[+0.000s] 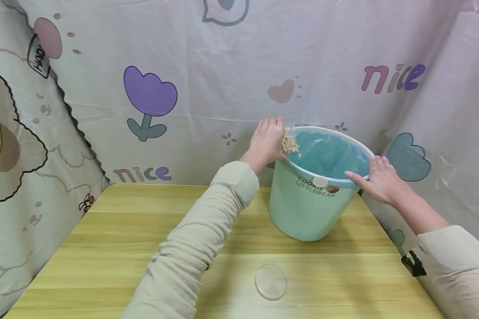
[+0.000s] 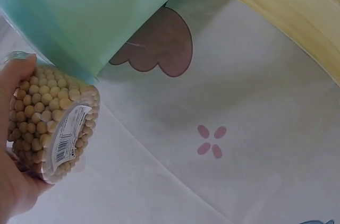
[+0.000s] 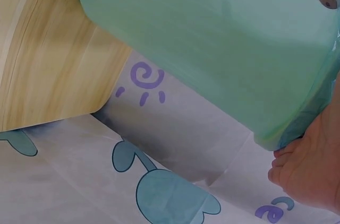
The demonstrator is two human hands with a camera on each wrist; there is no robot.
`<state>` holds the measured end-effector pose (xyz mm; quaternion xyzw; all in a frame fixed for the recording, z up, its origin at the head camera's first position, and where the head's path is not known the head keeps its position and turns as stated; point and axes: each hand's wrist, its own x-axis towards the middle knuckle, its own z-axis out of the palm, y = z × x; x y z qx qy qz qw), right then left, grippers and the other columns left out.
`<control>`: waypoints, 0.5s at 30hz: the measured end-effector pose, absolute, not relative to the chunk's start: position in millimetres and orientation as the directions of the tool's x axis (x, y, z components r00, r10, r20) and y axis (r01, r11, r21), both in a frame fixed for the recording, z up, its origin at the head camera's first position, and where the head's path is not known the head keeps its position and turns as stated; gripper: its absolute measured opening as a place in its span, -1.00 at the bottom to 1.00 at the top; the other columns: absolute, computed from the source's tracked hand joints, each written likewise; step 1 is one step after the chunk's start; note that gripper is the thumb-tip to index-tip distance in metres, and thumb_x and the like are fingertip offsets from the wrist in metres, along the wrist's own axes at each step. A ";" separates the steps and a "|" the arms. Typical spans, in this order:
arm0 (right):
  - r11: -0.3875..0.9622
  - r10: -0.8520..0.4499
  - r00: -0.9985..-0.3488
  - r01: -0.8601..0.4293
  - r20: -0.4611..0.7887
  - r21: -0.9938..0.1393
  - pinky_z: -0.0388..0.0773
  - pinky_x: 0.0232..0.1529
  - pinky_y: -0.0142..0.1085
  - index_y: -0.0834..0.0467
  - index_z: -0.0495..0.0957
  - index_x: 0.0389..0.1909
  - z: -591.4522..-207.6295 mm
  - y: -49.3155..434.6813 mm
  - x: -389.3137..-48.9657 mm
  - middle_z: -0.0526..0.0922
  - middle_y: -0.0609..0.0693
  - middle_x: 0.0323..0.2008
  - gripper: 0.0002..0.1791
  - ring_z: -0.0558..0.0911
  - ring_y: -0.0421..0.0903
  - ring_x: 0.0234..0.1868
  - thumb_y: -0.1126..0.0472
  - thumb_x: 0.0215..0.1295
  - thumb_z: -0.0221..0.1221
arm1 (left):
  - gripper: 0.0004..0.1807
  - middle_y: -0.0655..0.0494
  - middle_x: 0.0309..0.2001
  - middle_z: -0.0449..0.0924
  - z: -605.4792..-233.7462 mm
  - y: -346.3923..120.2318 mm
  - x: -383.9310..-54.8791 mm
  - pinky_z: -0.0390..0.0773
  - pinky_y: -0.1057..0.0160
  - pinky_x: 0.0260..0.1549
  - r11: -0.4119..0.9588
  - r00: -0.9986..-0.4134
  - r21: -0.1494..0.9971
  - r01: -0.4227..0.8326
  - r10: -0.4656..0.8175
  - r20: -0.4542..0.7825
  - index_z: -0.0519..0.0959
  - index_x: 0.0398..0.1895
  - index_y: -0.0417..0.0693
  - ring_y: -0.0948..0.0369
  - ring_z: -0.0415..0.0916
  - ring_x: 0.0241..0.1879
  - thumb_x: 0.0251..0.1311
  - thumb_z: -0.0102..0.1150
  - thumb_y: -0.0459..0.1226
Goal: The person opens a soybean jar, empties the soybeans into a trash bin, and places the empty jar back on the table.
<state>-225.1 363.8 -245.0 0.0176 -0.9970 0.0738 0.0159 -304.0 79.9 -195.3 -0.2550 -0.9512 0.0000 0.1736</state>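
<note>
A clear jar [image 2: 50, 123] of round beige soybeans [image 1: 289, 145] is in my left hand [image 1: 266, 137], fingers and thumb wrapped around it. The jar lies tilted at the left rim of a mint-green trash bin [image 1: 309, 208], its mouth toward the inside. A few beans show at the mouth. In the left wrist view a barcode label [image 2: 69, 136] faces out from the jar's bottom. My right hand [image 1: 385, 181] grips the bin's right rim, thumb spread along the front. The bin has a blue-green liner [image 1: 327, 150] inside; its bottom is hidden.
A clear round lid [image 1: 270, 282] lies flat on the wooden table [image 1: 123, 248], nearer than the bin. Printed cloth [image 1: 207, 88] hangs behind the table and along both sides. A black clip [image 1: 414, 264] sits at the right edge.
</note>
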 end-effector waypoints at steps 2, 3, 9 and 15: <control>0.988 -0.034 -0.999 -0.038 0.035 -0.149 -0.26 0.31 0.35 0.65 -0.39 0.26 -244.7 363.6 -225.0 -0.40 0.66 0.26 0.09 -0.32 0.55 0.30 -0.32 0.34 -0.32 | 0.08 -0.11 0.24 0.34 -195.0 80.3 -303.2 0.16 0.16 0.39 0.863 -0.796 -0.124 0.489 0.500 0.341 0.13 0.33 -0.28 0.03 0.27 0.26 -0.19 0.39 0.11; 0.988 -0.033 -0.999 -0.038 0.034 -0.152 -0.27 0.31 0.35 0.65 -0.39 0.26 -244.6 363.6 -224.9 -0.40 0.65 0.26 0.09 -0.33 0.55 0.30 -0.32 0.34 -0.32 | 0.07 -0.11 0.24 0.34 -195.0 80.6 -303.0 0.16 0.15 0.38 0.860 -0.789 -0.143 0.490 0.507 0.346 0.13 0.32 -0.28 0.02 0.28 0.25 -0.19 0.39 0.11; 0.987 -0.030 -0.999 -0.034 0.028 -0.159 -0.27 0.31 0.34 0.65 -0.39 0.26 -245.0 363.5 -225.4 -0.41 0.65 0.27 0.09 -0.33 0.54 0.30 -0.32 0.34 -0.32 | 0.06 -0.09 0.23 0.34 -195.7 82.8 -302.2 0.16 0.14 0.38 0.848 -0.766 -0.208 0.488 0.530 0.363 0.14 0.31 -0.27 0.02 0.27 0.25 -0.18 0.37 0.13; 0.989 -0.028 -0.999 -0.032 0.030 -0.148 -0.25 0.32 0.34 0.67 -0.37 0.26 -245.8 363.7 -226.0 -0.37 0.66 0.27 0.10 -0.30 0.55 0.31 -0.33 0.33 -0.32 | 0.07 -0.10 0.26 0.30 -196.3 84.3 -302.6 0.11 0.10 0.41 0.829 -0.752 -0.251 0.500 0.559 0.350 0.12 0.33 -0.29 0.02 0.24 0.28 -0.15 0.36 0.13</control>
